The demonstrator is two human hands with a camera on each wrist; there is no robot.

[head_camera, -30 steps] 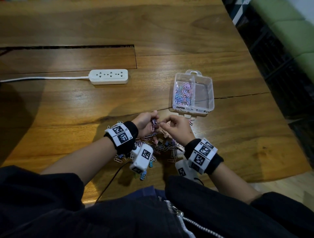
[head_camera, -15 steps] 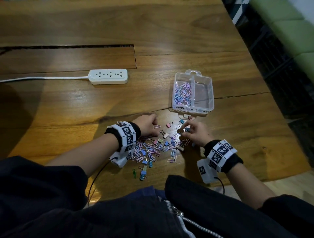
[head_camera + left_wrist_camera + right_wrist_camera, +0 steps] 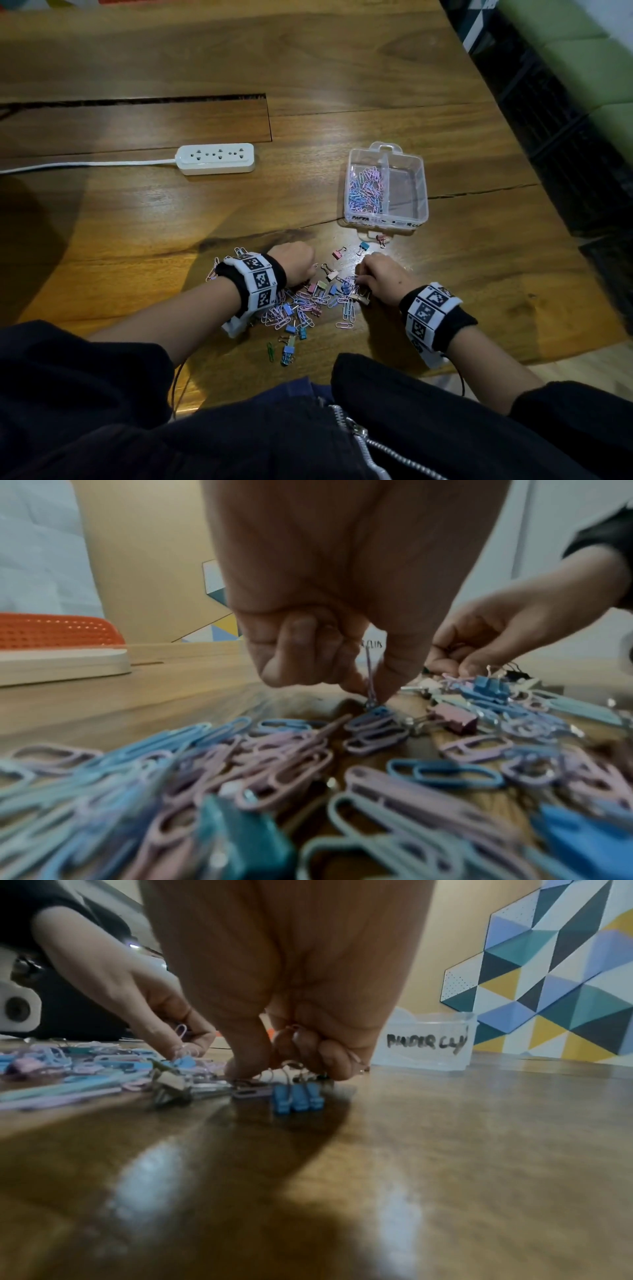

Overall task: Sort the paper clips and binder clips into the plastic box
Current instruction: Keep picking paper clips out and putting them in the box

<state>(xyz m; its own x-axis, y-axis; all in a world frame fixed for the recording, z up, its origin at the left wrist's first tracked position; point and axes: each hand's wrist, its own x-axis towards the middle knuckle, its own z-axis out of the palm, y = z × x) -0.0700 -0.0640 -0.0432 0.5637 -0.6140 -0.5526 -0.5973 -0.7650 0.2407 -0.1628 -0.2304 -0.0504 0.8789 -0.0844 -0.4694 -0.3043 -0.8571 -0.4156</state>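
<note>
A heap of pastel paper clips and small binder clips lies on the wooden table near its front edge. My left hand is at the heap's left end, where thumb and finger pinch a purple paper clip upright. My right hand is at the right end, fingers curled over the wire handles of blue binder clips. The clear plastic box sits just beyond the hands. Its left compartment holds paper clips; the right one, labelled for binder clips, looks bare.
A white power strip with its cord lies to the left of the box. Three stray binder clips lie between the box and my hands. The table's right edge drops to a dark floor.
A second ago both hands met above the heap, working something between them. They have since parted and come down onto the clips, left to the left end, right to the right.
</note>
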